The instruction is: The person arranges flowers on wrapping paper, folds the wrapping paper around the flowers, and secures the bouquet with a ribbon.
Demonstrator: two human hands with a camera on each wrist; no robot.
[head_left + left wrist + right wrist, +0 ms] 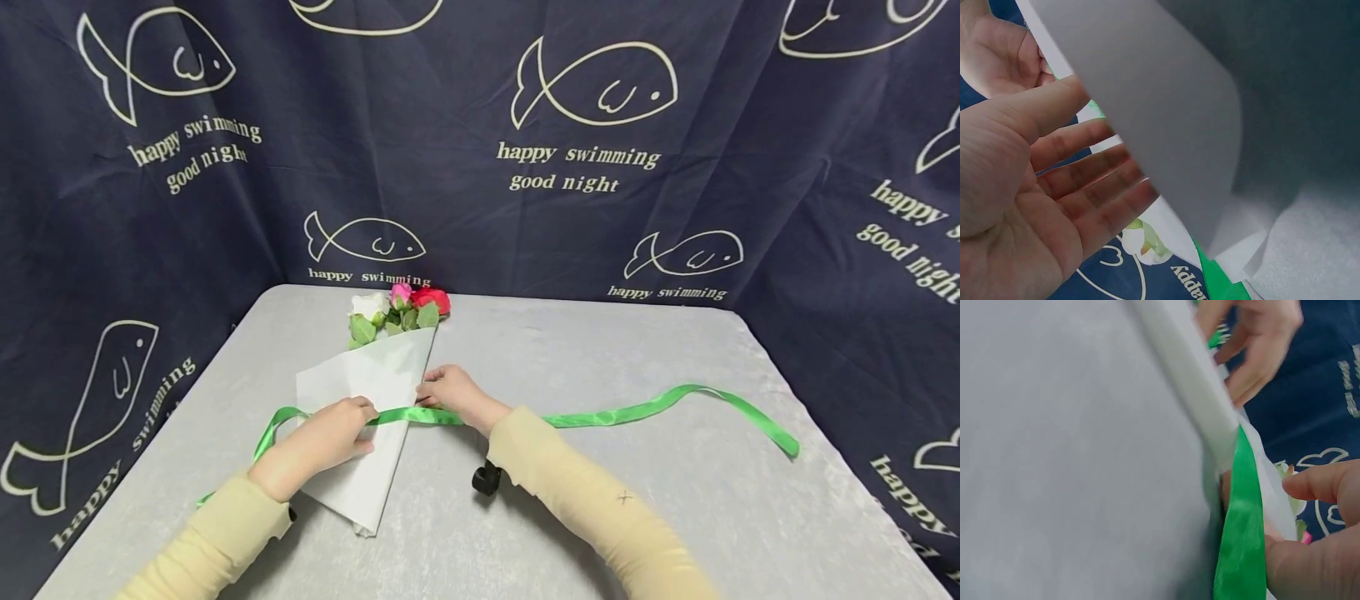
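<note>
A bouquet in white wrapping paper point(360, 475) lies on the table, its white rose point(369, 306), pink bud point(401, 293) and red rose point(432, 300) at the far end. Across the paper runs a green ribbon point(600, 419). My left hand point(322, 437) rests over the paper and ribbon, fingers nearly straight in the left wrist view. At the paper's right edge, my right hand point(457, 392) grips the wrapping between thumb and fingers; in the right wrist view the ribbon point(1241, 531) passes in front of the thumb and partly hides the grip.
The ribbon trails far to the right and loops left past my left forearm. A grey-white cloth covers the table point(585, 350). A dark curtain point(465, 142) with fish drawings stands behind it. A black device point(486, 478) hangs under my right wrist.
</note>
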